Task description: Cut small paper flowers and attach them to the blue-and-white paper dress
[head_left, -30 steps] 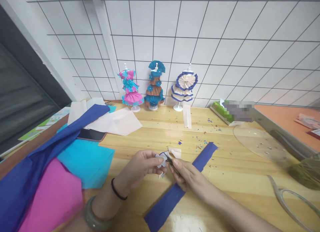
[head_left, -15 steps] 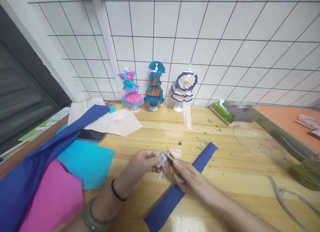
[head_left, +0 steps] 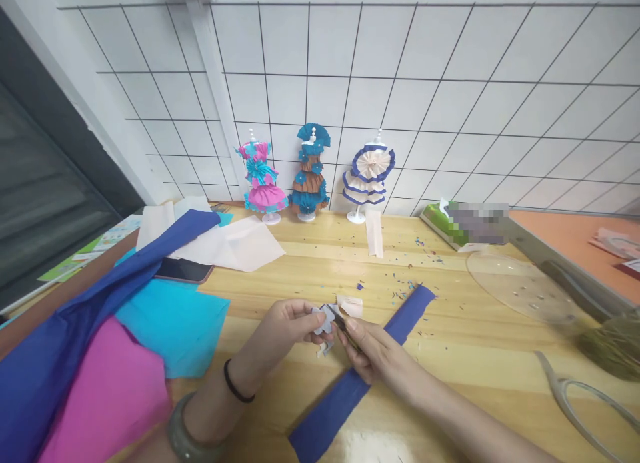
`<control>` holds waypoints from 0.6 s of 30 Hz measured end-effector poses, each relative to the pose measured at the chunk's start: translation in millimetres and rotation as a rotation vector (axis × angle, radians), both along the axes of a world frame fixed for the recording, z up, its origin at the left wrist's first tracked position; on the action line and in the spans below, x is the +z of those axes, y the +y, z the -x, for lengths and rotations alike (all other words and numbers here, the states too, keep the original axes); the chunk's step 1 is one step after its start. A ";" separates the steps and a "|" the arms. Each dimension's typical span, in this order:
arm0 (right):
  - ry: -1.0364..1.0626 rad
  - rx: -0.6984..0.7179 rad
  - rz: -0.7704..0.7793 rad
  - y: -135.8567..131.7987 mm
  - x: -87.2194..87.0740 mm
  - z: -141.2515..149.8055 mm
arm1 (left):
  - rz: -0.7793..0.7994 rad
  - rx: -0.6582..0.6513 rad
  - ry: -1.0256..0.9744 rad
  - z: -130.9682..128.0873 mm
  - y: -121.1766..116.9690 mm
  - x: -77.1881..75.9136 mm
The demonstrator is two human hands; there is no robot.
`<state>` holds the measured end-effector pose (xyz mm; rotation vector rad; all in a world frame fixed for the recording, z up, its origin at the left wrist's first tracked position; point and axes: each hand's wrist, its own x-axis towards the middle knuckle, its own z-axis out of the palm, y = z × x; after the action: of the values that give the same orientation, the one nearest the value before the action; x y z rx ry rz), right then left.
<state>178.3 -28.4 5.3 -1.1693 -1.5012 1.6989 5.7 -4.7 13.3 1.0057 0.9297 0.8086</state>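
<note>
My left hand point(head_left: 286, 335) pinches a small white paper flower with blue edging point(head_left: 323, 318) between thumb and fingers, just above the wooden table point(head_left: 475, 356). My right hand point(head_left: 373, 350) touches the flower from the right and grips a small dark tool point(head_left: 341, 324) whose tip meets the paper; the tool is too small to name. A long dark blue crepe strip point(head_left: 365, 376) lies under my right hand. A small cream paper scrap point(head_left: 350, 305) rests just behind the flower.
Three paper-dressed mini mannequins point(head_left: 261, 178) point(head_left: 310, 171) point(head_left: 369, 173) stand at the wall. Blue, cyan and pink sheets point(head_left: 125, 330) and a phone point(head_left: 183, 270) lie left. Right are a tissue pack point(head_left: 467, 224), a clear plastic disc point(head_left: 520, 286) and scissors point(head_left: 575, 396).
Both hands stay in place; the paper flower has turned slightly between the fingers. The view has shifted a little.
</note>
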 end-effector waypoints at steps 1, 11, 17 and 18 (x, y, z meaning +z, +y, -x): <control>-0.003 0.000 0.001 0.1 -0.2 0.2 | -0.001 0.000 0.003 0.0 -0.1 0.0; -0.060 0.046 -0.039 0.9 2.5 -3.0 | -0.024 -0.086 0.053 5.7 1.2 0.4; -0.090 0.102 -0.079 1.5 3.9 -5.8 | -0.063 -0.126 0.102 8.0 2.6 4.0; -0.091 0.109 -0.087 1.6 4.1 -5.9 | -0.069 -0.129 0.103 8.3 2.9 4.2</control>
<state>184.2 -26.8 9.4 -1.1521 -1.7049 1.6523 -2.6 -1.9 17.5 1.1642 0.9199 0.6898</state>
